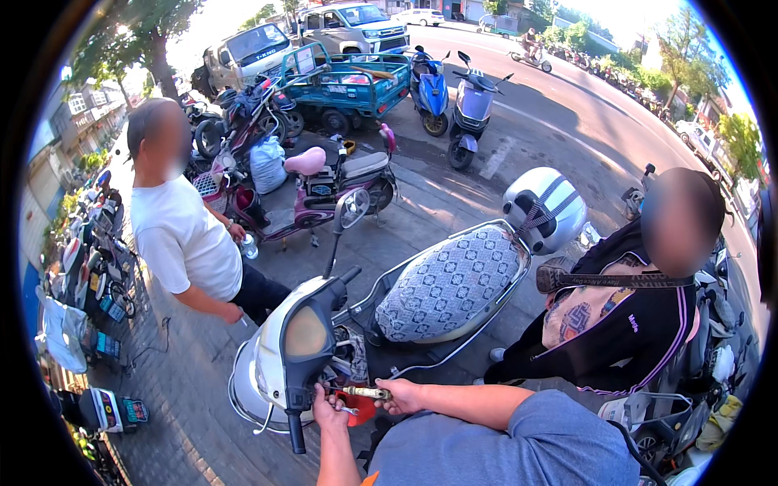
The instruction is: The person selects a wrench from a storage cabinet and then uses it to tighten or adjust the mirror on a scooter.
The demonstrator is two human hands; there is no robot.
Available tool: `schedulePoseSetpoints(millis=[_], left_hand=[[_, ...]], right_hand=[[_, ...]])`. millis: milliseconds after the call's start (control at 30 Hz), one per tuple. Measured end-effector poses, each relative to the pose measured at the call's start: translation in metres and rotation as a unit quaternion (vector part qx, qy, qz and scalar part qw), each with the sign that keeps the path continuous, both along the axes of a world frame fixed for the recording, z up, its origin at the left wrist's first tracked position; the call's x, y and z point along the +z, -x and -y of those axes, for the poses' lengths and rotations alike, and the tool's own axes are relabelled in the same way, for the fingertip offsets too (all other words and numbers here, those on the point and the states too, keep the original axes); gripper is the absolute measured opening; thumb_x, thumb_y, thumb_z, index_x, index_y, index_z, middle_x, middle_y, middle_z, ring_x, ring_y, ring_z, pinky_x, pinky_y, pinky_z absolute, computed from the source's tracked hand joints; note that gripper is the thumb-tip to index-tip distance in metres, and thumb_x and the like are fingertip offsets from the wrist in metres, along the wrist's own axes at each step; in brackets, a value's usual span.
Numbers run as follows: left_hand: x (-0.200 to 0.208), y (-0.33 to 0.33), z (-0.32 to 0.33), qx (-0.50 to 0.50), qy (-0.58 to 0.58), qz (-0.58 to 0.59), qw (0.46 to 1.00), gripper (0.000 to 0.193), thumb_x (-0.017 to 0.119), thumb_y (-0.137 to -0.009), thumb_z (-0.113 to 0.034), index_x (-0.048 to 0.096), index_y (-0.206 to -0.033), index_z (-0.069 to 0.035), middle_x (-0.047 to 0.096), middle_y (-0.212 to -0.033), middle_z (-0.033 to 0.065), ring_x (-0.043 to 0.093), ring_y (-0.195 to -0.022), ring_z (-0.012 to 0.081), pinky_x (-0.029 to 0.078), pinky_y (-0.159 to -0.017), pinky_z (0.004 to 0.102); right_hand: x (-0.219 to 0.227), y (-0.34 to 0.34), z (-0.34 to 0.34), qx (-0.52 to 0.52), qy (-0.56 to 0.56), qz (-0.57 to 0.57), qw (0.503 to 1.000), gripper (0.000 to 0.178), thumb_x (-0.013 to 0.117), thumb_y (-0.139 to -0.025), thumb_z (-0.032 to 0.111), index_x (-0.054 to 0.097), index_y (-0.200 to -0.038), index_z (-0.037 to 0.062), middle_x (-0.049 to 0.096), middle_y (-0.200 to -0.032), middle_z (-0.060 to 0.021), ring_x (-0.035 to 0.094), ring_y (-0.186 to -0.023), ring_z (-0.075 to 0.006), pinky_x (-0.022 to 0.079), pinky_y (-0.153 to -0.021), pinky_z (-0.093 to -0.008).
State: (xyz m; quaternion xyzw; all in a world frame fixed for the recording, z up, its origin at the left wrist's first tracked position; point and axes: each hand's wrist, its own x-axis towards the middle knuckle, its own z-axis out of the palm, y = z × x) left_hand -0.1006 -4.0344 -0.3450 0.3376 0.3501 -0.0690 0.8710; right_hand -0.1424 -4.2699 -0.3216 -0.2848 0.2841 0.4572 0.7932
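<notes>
A white electric scooter (267, 364) stands before me, its front panel and handlebar close to my hands. My right hand (399, 397) is closed around the yellowish handle of a screwdriver (366, 392), whose shaft points left toward the scooter's inner front panel. Just below the handlebar, my left hand (328, 409) is closed near the shaft's tip. From its fingers sticks out the metal end of a small wrench (350, 411). Whether the screwdriver's tip touches a screw is hidden by the fingers. Something red (361, 409) hangs behind the tools.
The scooter's seat (454, 283) has a patterned cover, with a white helmet (559, 206) behind it. One person in a white shirt (186, 231) stands at the left, another in a dark jacket (624, 324) at the right. A pink scooter (324, 190) and blue cargo tricycle (348, 89) stand beyond.
</notes>
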Motion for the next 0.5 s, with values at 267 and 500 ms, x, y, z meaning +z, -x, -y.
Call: schedulePoseSetpoints(millis=[267,500], left_hand=[[0.002,-0.002,-0.006,-0.005,0.013,0.013,1.0,0.017,0.059,-0.108,-0.03,0.063,-0.111,-0.014,0.069,-0.096,-0.0029,0.048,-0.057,0.004,0.034,-0.037,0.0214],[0.001,0.0,-0.004,0.002,0.021,0.026,0.999,0.017,0.06,-0.108,-0.031,0.064,-0.11,-0.015,0.07,-0.1,-0.0037,0.051,-0.061,0.0039,0.035,-0.039,0.0217]], right_hand=[[0.013,0.011,-0.017,-0.017,0.082,0.087,0.993,0.02,0.056,-0.109,0.034,0.06,-0.122,0.0196,0.059,-0.085,0.0023,0.052,-0.07,-0.0092,0.044,-0.064,-0.0277],[0.009,0.011,-0.014,-0.008,0.09,0.096,0.991,0.019,0.056,-0.109,0.034,0.06,-0.117,0.0172,0.06,-0.091,0.0011,0.054,-0.075,-0.0102,0.048,-0.069,-0.0297]])
